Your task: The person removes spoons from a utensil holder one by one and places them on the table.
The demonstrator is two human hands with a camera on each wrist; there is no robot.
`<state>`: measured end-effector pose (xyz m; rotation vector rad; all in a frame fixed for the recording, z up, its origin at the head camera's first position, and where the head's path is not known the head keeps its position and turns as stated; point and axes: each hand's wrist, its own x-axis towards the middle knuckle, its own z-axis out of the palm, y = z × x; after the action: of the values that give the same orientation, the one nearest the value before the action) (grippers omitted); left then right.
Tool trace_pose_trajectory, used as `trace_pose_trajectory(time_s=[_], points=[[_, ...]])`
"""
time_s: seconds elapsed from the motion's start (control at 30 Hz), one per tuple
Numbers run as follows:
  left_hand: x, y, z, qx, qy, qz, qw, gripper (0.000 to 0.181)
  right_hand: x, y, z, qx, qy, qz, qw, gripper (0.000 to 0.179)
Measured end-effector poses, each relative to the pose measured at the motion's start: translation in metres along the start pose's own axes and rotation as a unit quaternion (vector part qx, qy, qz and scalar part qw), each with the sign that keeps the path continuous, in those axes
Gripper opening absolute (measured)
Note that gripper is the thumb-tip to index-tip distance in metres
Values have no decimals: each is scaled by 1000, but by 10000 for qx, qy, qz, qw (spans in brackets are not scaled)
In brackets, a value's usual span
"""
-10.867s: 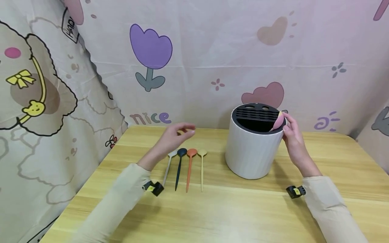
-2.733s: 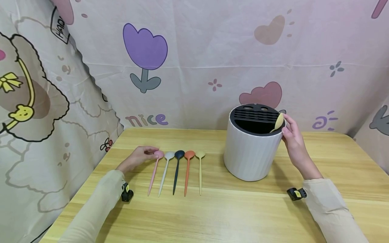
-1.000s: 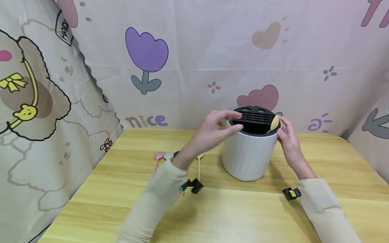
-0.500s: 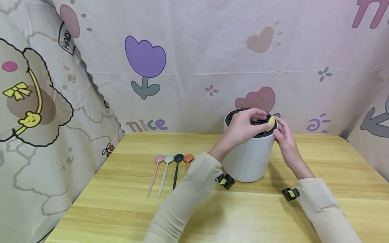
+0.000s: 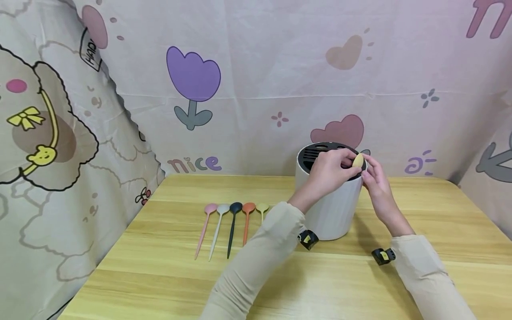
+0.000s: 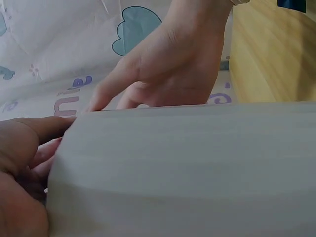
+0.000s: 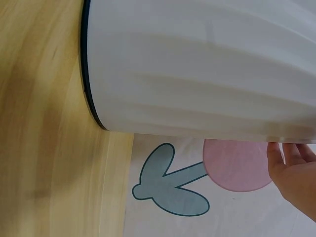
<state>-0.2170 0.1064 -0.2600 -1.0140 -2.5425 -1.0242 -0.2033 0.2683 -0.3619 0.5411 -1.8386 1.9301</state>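
A white ribbed utensil holder [image 5: 334, 213] with a black slotted top [image 5: 310, 155] stands upright on the table. In the head view a yellow spoon [image 5: 358, 160] pokes up at the right of its top, its handle hidden. My left hand [image 5: 330, 171] reaches across the opening and pinches this spoon's head between thumb and fingers. On the holder's right side, near the rim, my right hand [image 5: 378, 182] rests with fingertips and thumb against the wall. In the right wrist view the fingers [image 7: 291, 154] touch the white wall fairly straight.
Left of the holder, a row of spoons lies on the wooden table [image 5: 160, 266]: pink [image 5: 210, 208], white [image 5: 222, 209], dark blue [image 5: 236, 207], orange [image 5: 249, 208] and yellow [image 5: 262, 207]. My left sleeve partly covers the row's right end. A patterned cloth [image 5: 256, 66] hangs behind.
My left hand has set the pink spoon down beside the white one, then moved right to the holder and taken hold of the yellow spoon. My right hand has stayed at the holder.
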Motion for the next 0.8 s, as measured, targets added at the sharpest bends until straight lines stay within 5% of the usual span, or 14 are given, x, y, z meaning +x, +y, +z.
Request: trace_pose_trajectory(time_s=[0.53, 0.8], points=[[-4, -14, -2, -819, 286, 264, 9959, 21, -1, -1, 0, -83, -33, 205, 9998, 47], [-5, -18, -2, -1743, 442, 325, 9832, 25, 0, 0, 1, 29, 26, 77, 10000, 45]])
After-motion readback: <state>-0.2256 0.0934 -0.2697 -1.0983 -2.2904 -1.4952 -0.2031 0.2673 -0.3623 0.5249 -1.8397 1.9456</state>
